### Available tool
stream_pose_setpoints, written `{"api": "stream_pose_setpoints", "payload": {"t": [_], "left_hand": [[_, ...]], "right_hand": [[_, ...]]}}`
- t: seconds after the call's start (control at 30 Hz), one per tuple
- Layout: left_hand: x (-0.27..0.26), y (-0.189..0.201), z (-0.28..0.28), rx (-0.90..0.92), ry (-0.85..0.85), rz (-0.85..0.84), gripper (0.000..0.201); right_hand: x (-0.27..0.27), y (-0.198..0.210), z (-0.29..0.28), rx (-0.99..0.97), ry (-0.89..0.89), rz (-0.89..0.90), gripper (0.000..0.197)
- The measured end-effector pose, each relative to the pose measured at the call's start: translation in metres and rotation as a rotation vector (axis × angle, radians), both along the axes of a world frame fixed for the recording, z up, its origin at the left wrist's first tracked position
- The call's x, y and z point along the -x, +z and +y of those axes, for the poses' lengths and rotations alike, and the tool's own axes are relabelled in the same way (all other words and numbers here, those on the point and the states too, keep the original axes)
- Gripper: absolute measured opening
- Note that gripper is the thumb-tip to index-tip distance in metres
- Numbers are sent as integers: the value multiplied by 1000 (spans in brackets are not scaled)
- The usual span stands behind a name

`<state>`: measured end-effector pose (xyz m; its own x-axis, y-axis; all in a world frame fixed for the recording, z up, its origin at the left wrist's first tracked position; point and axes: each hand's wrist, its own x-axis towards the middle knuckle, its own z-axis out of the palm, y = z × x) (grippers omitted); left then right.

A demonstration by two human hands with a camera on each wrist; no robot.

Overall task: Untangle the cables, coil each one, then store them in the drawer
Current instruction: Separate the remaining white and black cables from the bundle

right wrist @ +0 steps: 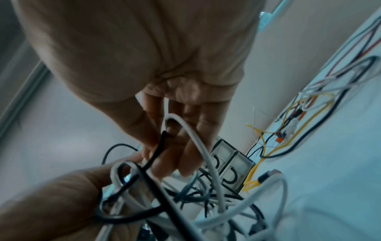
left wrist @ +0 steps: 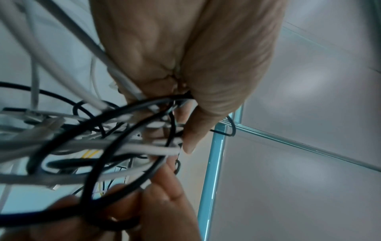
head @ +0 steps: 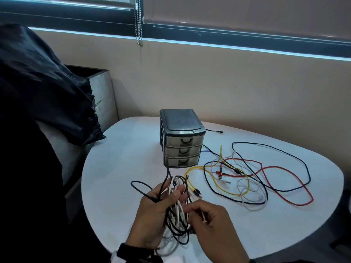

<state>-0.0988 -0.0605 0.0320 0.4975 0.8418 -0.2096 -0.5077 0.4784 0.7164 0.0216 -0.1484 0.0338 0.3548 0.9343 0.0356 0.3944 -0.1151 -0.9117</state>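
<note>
A tangled bundle of black and white cables (head: 177, 221) hangs between both hands above the near edge of the white table (head: 123, 168). My left hand (head: 161, 211) grips the bundle, its fingers curled round the strands (left wrist: 144, 104). My right hand (head: 207, 215) pinches a white cable (right wrist: 191, 135) and a black cable (right wrist: 158, 150) pulled out of that bundle. More loose cables lie tangled on the table to the right: yellow (head: 216, 185), red (head: 284, 188), black (head: 296, 156) and white (head: 247, 202). A small grey three-drawer unit (head: 182, 137) stands mid-table, all drawers closed.
A black bag or cloth (head: 38, 88) fills the left side, in front of a grey box (head: 102, 95). Behind the table are a beige wall and a window with a bead chain (head: 138, 21). A thin black cable end (head: 216, 131) lies behind the drawer unit.
</note>
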Motion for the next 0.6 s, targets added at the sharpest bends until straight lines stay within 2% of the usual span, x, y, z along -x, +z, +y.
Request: {"api": "stream_pose_setpoints", "payload": {"t": [0.1,0.33,0.43,0.53,0.6], "left_hand": [[0,3,0,4,-8,-14,42],[-8,22,2,-60,-5,-32,35],[-8,23,6,-67,19,25,32],[-8,15,11,-45,124,128,26],[-7,12,16,22,212,109,22]], "right_hand": [[3,7,0,-54,4,19,16],[-2,20,13,-87,45,-215,19],[-8,19,17,-201,-71,-258,14],[-13,27,18,-321,-218,-193,9],[-13,39,14,-379,-164,-97,10]]}}
